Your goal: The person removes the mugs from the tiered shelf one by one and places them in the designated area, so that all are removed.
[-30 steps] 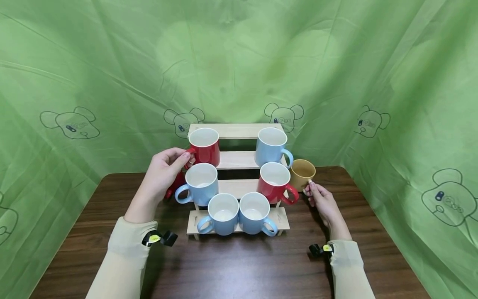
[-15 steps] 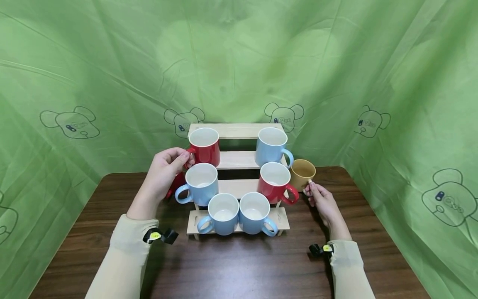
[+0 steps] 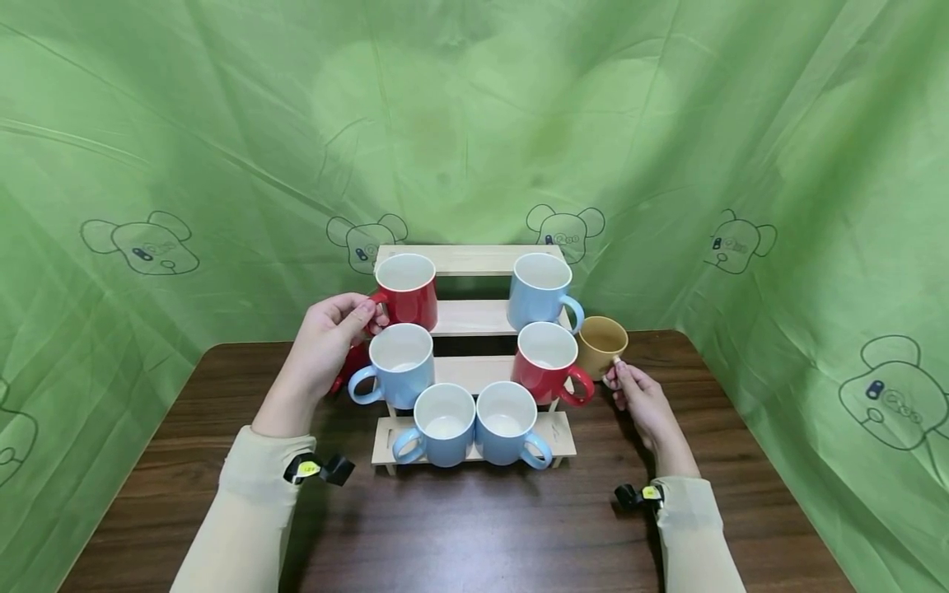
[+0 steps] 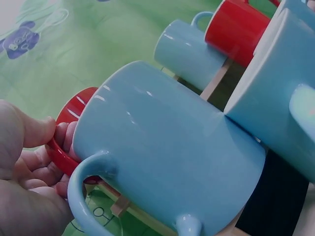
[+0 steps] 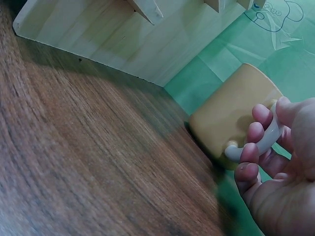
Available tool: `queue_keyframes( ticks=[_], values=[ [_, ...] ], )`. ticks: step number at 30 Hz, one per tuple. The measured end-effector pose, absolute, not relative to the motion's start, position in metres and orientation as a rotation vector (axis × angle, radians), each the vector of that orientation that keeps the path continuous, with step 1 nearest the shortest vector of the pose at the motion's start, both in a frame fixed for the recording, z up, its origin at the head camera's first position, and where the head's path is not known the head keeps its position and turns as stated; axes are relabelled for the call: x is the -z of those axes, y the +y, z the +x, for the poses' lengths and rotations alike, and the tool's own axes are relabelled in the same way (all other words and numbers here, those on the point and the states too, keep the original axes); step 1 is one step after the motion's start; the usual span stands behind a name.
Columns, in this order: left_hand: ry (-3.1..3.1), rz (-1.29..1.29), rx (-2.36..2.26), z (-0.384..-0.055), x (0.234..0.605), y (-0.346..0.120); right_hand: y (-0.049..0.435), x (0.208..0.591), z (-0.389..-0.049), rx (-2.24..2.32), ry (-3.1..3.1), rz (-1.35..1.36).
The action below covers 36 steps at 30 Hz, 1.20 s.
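A red mug point(image 3: 411, 298) stands upright at the left of an upper step of the wooden rack point(image 3: 478, 317). My left hand point(image 3: 320, 346) grips its handle, fingers curled through the loop in the left wrist view. Just in front of that hand is a light blue mug point(image 3: 401, 371), which covers most of the red one in the left wrist view point(image 4: 162, 147). Over on the right, a yellow mug point(image 3: 602, 350) is on the tabletop beside the rack. My right hand point(image 3: 643, 403) holds its pale handle point(image 5: 266, 140), with fingers curled round it.
Toward the rack's right are a light blue mug point(image 3: 535, 295) and a red mug point(image 3: 544, 362). Two light blue mugs point(image 3: 443, 428) share the lowest step. Another red mug point(image 3: 352, 362), partly hidden, is behind the left wrist. Green cloth point(image 3: 474, 123) surrounds the dark wooden table point(image 3: 474, 527).
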<state>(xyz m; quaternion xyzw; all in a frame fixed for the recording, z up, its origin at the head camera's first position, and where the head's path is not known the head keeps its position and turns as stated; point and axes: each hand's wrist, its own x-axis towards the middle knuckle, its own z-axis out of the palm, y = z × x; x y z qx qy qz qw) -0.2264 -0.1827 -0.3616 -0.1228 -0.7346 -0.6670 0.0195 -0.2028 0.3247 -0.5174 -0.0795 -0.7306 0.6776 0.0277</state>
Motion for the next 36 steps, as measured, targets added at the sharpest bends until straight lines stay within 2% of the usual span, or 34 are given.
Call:
queue_keyframes(
  ticks=[17,36],
  values=[
    [-2.173,-0.405,2.071,-0.224,0.362,-0.178,0.322,0.515,-0.2,-2.104,-2.24,-0.256],
    [-1.949,-0.35,2.103,-0.213,0.337,-0.18,0.324,0.518,-0.202,-2.088,-2.252,-0.248]
  ],
)
